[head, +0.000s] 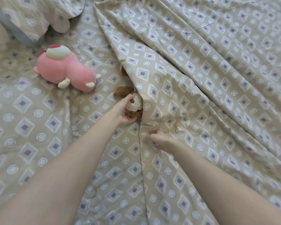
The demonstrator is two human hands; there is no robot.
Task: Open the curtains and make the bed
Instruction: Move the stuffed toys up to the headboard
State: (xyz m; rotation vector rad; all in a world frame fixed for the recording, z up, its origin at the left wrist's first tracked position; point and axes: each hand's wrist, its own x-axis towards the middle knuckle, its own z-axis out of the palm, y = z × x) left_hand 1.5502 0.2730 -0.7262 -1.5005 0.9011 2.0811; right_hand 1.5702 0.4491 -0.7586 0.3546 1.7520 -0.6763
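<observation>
Gripping the brown plush dog (133, 104), the left hand (123, 111) risks snagging the duvet (185, 78) pinched by right-hand fingers (152, 132).

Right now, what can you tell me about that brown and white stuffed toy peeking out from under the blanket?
The brown and white plush toy looks like a fuzzy dog: cream muzzle with a dark nose and curly brown fur. It lies on the patterned sheet, largely hidden under the edge of the matching duvet. The left hand grips its head, fingers curled round it. The right hand is apart from it, at the duvet's edge.
</observation>
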